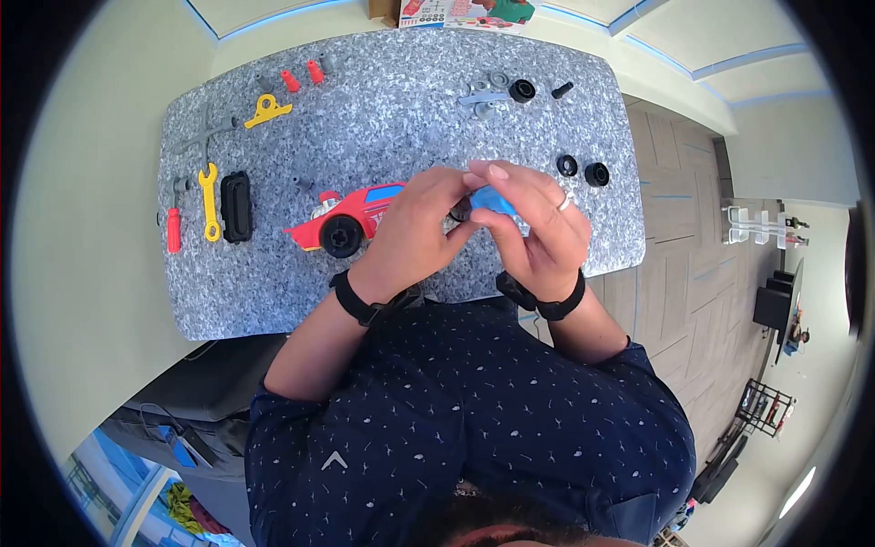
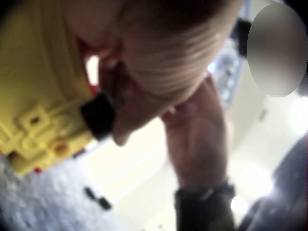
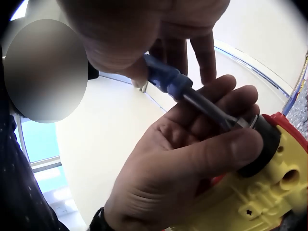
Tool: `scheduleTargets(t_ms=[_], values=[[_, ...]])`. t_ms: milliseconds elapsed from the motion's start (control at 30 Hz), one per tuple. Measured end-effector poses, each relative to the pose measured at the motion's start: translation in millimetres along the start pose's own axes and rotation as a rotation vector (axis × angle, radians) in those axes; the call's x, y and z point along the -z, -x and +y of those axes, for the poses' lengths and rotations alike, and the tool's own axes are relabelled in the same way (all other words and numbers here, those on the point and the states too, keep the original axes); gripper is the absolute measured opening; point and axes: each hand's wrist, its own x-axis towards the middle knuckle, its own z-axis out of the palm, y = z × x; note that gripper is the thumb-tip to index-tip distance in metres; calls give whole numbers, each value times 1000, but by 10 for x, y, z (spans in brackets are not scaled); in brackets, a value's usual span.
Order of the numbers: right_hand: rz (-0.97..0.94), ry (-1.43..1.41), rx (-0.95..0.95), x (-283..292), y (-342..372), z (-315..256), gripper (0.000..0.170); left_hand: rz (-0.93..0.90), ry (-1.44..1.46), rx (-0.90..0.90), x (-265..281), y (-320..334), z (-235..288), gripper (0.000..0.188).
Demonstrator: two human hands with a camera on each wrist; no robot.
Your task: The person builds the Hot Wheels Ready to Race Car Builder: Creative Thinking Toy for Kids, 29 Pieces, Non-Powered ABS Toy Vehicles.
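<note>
A red toy car point(image 1: 372, 202) stands on its side at the table's near edge, its yellow underside point(image 3: 269, 192) toward the right wrist camera. My left hand point(image 1: 421, 226) grips a black wheel point(image 3: 265, 144) at one end of the car, thumb on its edge. In my right hand point(image 1: 547, 223) I hold a toy screwdriver by its blue handle point(image 3: 166, 79). Its grey shaft point(image 3: 207, 107) runs past the left fingers, and the tip is right at the wheel's middle. Another black wheel point(image 1: 341, 236) shows at the car's other end.
Left on the speckled table point(image 1: 410, 100) lie a yellow wrench point(image 1: 210, 202), a black tray-like part point(image 1: 237, 208), a grey cross-shaped tool point(image 1: 206, 137), a yellow bracket point(image 1: 268, 111) and a red-handled tool point(image 1: 173, 231). Loose black wheels point(image 1: 597, 174) and small grey parts point(image 1: 484, 98) lie at right.
</note>
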Motion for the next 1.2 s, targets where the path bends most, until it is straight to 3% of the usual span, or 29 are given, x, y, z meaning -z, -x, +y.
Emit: scheduleTargets(t_ms=[100,167,200,300,467,667,800,900,1100,1200], values=[[91,100,71,-73,31,5,48,-19,-3,-4,0,-11,5,51],[83,5,-11,-41,71,23,48,-16,4,4,0,-17,5,55],[78,-47,-51,-30,85,30,48,-14,-2,-15,21,-24,26,56],[365,-451,-224,-12,106,11,43,5,-15,-60,69,-79,147,59],[234,-284,-534,229,310,253,38,67,65,-120,98,-46,194,61],[0,-157,-872,284,536,354,26,99,-222,-131,745,118,473,56],[-249,-133,-859,254,671,483,37,75,-456,80,1127,274,471,62],[-380,-146,-808,145,725,497,41,-56,-651,100,963,286,463,72],[-409,-115,-820,43,712,438,45,-118,-1007,53,29,169,289,54],[-370,-106,-828,139,774,427,46,-299,-874,115,52,18,422,42]])
